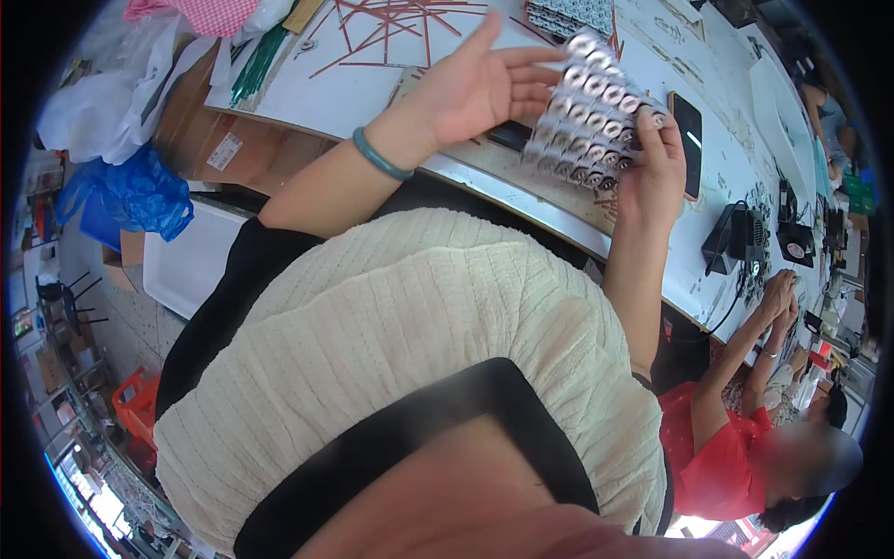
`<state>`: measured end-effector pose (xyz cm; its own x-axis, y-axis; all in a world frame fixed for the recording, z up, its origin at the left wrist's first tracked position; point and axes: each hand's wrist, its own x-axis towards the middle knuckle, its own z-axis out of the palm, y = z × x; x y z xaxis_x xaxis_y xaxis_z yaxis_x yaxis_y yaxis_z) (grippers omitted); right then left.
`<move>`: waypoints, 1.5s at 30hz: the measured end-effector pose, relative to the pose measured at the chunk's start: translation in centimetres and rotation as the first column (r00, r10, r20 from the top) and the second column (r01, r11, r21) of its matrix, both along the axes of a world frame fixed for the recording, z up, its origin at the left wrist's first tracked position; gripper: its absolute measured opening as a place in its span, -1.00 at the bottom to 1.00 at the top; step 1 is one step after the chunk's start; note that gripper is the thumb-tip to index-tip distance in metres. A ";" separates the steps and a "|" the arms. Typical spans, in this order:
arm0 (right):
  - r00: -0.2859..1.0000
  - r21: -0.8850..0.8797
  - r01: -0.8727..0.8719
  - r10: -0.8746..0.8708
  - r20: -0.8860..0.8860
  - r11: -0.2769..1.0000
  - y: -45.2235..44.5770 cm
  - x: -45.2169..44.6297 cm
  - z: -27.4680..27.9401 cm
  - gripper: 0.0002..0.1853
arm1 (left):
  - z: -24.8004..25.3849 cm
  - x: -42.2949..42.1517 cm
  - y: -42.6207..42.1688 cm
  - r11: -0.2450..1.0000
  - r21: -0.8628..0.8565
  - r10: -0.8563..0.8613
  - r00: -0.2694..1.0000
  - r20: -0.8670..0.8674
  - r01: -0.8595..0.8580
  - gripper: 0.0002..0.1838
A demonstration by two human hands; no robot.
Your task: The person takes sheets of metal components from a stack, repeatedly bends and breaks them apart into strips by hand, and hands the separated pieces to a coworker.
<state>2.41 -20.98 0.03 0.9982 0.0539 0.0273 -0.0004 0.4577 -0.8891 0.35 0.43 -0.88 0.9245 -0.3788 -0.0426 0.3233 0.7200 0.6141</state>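
Observation:
A blister-like sheet with rows of shiny round metal pieces (pixel 596 107) is held up tilted above the table's near edge. My right hand (pixel 655 168) grips its right side, with thumb and fingers closed at the edge. My left hand (pixel 475 93) is open, palm up with fingers stretched toward the sheet's left side. Its fingertips reach the sheet's edge, and I cannot tell whether they touch it. A bluish-green bangle (pixel 380 156) circles my left wrist. Just right of my right hand lies a dark phone (pixel 686 140) on the table.
Thin reddish-brown sticks (pixel 386 33) lie scattered on the white table (pixel 726 88). Another stack of round pieces (pixel 570 17) stands at the back. Black devices (pixel 740 233) with a cable sit to the right, beside a co-worker in red (pixel 717 447). Bags (pixel 130 196) and cardboard (pixel 219 154) are left.

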 end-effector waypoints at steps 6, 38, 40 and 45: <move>0.992 0.260 0.105 -0.085 -0.090 0.960 1.1 0.0 -0.6 -0.74 | -0.7 -2.4 -3.4 0.955 0.210 0.145 0.945 0.293 -0.212 -0.58; 0.985 -0.285 -0.126 0.154 0.078 0.950 0.9 -1.9 -0.3 -0.61 | -0.2 -2.1 -0.8 0.864 0.428 0.110 0.929 0.353 -0.264 -0.63; 0.976 -0.288 -0.161 0.196 0.098 0.944 1.0 -2.0 -0.4 -0.60 | 0.0 -2.2 -0.7 0.804 0.500 0.092 0.898 0.431 -0.323 -0.62; 0.965 0.037 -0.261 0.260 0.043 0.965 1.7 -2.4 -0.6 -0.61 | 0.6 -3.1 -2.5 0.920 0.203 0.308 0.938 0.157 -0.336 -0.61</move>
